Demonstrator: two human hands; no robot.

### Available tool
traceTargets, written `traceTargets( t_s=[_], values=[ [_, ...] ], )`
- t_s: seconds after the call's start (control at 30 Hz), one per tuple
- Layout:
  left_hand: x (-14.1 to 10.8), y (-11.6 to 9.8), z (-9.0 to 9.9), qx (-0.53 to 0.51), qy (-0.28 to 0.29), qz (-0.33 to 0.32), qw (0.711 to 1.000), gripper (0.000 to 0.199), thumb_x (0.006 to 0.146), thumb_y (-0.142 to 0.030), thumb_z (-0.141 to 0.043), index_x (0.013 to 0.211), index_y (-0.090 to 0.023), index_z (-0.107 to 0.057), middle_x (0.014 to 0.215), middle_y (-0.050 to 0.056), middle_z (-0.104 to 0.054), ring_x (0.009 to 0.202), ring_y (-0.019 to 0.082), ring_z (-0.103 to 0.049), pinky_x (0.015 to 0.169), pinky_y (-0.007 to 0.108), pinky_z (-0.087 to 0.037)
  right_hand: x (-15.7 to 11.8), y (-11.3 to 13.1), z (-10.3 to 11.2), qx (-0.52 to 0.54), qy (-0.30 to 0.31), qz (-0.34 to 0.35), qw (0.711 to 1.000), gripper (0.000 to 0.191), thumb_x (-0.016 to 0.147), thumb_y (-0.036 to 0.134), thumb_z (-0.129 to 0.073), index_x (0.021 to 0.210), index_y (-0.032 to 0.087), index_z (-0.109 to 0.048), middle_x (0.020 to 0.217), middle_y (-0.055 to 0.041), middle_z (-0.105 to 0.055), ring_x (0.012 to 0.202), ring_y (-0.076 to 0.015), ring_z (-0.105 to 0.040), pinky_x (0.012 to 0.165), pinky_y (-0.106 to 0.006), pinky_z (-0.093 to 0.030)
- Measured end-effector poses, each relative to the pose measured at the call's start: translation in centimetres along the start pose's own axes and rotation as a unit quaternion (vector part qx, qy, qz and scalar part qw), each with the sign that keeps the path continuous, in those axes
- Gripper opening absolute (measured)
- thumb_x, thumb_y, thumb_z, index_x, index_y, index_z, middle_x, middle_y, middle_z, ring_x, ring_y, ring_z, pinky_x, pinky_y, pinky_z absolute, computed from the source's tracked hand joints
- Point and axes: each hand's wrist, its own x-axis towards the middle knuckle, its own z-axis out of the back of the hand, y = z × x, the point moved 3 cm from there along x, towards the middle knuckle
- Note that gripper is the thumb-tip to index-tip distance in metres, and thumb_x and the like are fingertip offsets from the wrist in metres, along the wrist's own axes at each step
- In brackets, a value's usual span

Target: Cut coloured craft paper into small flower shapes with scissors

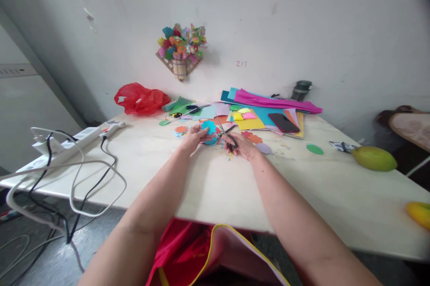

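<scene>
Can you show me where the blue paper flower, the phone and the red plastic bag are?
Blue paper flower [210, 125]: head view, on its petals.
Phone [284, 123]: head view, middle of its dark face.
Red plastic bag [143, 100]: head view, on its crumpled middle.

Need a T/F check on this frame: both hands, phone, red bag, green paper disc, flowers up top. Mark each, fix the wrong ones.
1. The left hand holds a blue paper flower. True.
2. The right hand is empty. False: it holds scissors.
3. The phone lies on coloured sheets. True.
4. The red plastic bag sits at the right end of the table. False: it lies toward the left, near the wall.
5. The green paper disc lies under the yellow-green fruit. False: it lies on the table, apart from the fruit.
6. The flower bouquet is on the wall. True.
</scene>
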Motion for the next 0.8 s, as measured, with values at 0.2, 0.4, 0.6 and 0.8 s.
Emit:
traceTargets(
  t_s=[0.2, 0.4, 0.6, 0.8],
  values=[
    [-0.1, 0.0, 0.0, -0.02, 0.012, 0.003, 1.0, 0.033, 0.063, -0.029, -0.084, 0.083, -0.012, -0.064, 0.074, 0.005, -0.072, 0.071, 0.02, -0.072, 0.069, 0.029, -0.058, -0.2, 0.3, -0.4, -0.022, 0.044, 0.011, 0.999, 0.031, 0.075, 0.043, -0.072, 0.081, 0.016, -0.059, 0.061, 0.0004, -0.063, 0.041, -0.0076, -0.054, 0.03, -0.015, -0.028],
    [0.1, 0.1, 0.4, -0.023, 0.015, 0.007, 1.0, 0.031, 0.064, -0.03, -0.084, 0.077, -0.011, -0.064, 0.073, 0.007, -0.072, 0.074, 0.023, -0.072, 0.073, 0.033, -0.058, -0.3, 0.6, -0.5, -0.021, 0.021, 0.009, 0.999, 0.031, 0.075, 0.044, -0.071, 0.079, 0.016, -0.059, 0.059, 0.0007, -0.062, 0.04, -0.0075, -0.053, 0.029, -0.015, -0.027],
    [0.5, -1.2, 2.3, 0.006, -0.073, -0.043, 0.996, 0.035, 0.064, -0.039, -0.082, 0.075, -0.013, -0.062, 0.07, 0.006, -0.07, 0.072, 0.021, -0.072, 0.072, 0.03, -0.056, 0.1, 0.3, 0.3, -0.019, -0.066, 0.016, 0.998, 0.036, 0.072, 0.049, -0.072, 0.079, 0.016, -0.059, 0.058, 0.0013, -0.06, 0.04, -0.007, -0.052, 0.03, -0.015, -0.024],
    [0.9, -2.7, 5.5, 0.086, -0.163, -0.073, 0.98, 0.035, 0.063, -0.041, -0.082, 0.074, -0.017, -0.058, 0.069, 0.003, -0.069, 0.066, 0.017, -0.068, 0.065, 0.027, -0.053, -0.1, 0.6, 0.3, 0.001, -0.106, 0.017, 0.994, 0.039, 0.068, 0.048, -0.077, 0.078, 0.016, -0.058, 0.054, 0.002, -0.059, 0.039, -0.0072, -0.051, 0.03, -0.015, -0.024]
  ],
)
